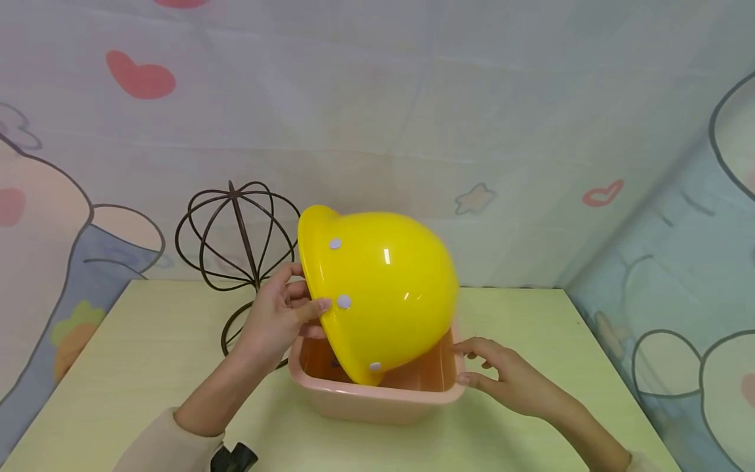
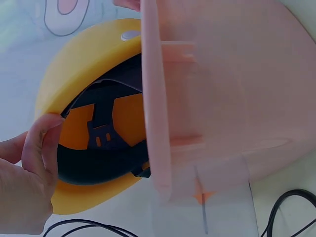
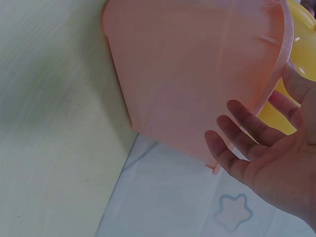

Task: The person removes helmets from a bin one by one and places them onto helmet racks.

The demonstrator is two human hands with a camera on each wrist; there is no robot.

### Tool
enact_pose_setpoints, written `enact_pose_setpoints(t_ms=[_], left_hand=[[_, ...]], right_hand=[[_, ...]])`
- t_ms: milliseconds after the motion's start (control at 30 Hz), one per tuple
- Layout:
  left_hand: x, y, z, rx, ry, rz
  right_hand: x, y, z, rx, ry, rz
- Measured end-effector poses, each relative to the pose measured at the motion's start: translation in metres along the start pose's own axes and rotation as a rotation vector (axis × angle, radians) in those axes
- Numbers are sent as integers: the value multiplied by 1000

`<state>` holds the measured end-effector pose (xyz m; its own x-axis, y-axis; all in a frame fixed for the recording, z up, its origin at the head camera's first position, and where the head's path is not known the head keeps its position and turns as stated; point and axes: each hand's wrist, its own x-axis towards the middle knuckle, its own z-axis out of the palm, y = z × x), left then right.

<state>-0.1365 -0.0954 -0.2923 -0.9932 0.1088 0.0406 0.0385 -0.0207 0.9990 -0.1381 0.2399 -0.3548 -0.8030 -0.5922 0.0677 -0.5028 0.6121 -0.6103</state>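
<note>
A yellow hard hat (image 1: 389, 282) leans on its side, its lower part inside a pink plastic basin (image 1: 377, 403). My left hand (image 1: 280, 318) grips the hat's brim, thumb on the outer face and fingers behind. In the left wrist view, the hat's dark inner harness (image 2: 103, 133) shows beside the basin wall (image 2: 222, 98). My right hand (image 1: 510, 377) is at the basin's right rim, thumb and fingertips at the edge. The right wrist view shows its other fingers (image 3: 249, 128) loosely spread beside the basin's outer wall.
A dark wire stand with a round cage top (image 1: 242, 236) stands behind my left hand. The pale table (image 1: 531, 321) ends at a fabric backdrop (image 1: 531, 98) printed with cartoon shapes. A small black object (image 1: 236, 457) shows at the bottom edge, near my left sleeve.
</note>
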Motion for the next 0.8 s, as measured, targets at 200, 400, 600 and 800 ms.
enact_pose_setpoints(t_ms=[200, 400, 600, 800], left_hand=[[0, 6, 1, -35, 8, 22], [0, 11, -1, -50, 35, 52], [-1, 16, -6, -73, 38, 108], [0, 21, -12, -120, 58, 149]], right_hand=[[0, 1, 0, -8, 4, -10], [0, 2, 1, -7, 4, -13], [1, 3, 1, -11, 7, 0], [1, 2, 1, -7, 11, -3]])
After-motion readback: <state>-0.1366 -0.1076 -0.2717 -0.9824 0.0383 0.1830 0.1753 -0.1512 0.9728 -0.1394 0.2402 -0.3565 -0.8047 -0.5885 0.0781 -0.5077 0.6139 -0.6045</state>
